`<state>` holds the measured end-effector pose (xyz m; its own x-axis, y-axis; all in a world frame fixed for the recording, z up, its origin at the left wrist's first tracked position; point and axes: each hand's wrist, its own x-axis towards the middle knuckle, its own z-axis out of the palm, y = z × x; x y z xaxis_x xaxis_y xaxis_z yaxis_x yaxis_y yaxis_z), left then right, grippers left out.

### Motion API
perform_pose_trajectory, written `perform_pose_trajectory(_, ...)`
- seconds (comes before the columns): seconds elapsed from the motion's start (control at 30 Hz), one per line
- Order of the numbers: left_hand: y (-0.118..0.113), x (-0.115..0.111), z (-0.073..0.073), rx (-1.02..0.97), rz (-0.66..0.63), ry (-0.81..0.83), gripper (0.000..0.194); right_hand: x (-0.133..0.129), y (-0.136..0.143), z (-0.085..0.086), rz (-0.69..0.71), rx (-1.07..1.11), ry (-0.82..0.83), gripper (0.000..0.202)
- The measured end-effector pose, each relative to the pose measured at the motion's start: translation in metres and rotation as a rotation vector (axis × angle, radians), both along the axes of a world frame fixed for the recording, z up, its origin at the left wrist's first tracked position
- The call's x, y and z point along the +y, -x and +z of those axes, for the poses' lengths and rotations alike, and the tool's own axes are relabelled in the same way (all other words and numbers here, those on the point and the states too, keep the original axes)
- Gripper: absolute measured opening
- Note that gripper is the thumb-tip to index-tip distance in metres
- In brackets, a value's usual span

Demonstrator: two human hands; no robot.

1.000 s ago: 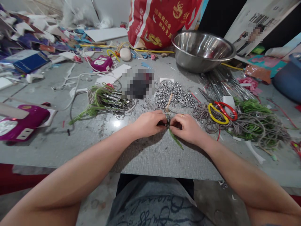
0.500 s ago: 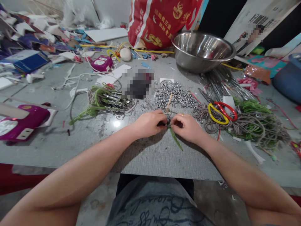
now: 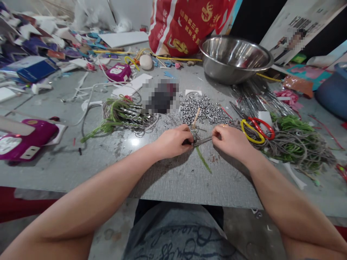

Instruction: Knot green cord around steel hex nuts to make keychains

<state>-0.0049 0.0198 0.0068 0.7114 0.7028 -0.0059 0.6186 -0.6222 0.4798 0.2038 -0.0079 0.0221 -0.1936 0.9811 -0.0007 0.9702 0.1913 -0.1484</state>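
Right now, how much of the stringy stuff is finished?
Some looks done: the bundle on the left has shiny metal along its cords. In hand: grey cord stretched between the left hand and right hand, with a green strand below. Probably left: many loose metal rings and the tangled cords on the right.
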Motion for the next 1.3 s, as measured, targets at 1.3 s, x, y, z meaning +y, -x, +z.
perform_pose_trajectory(1.3,0.0068,0.0037,0.0077,-0.063,-0.087,0.031,0.024,-0.0065,-0.0001,0.0089,-0.027,-0.452,-0.029,0.023)
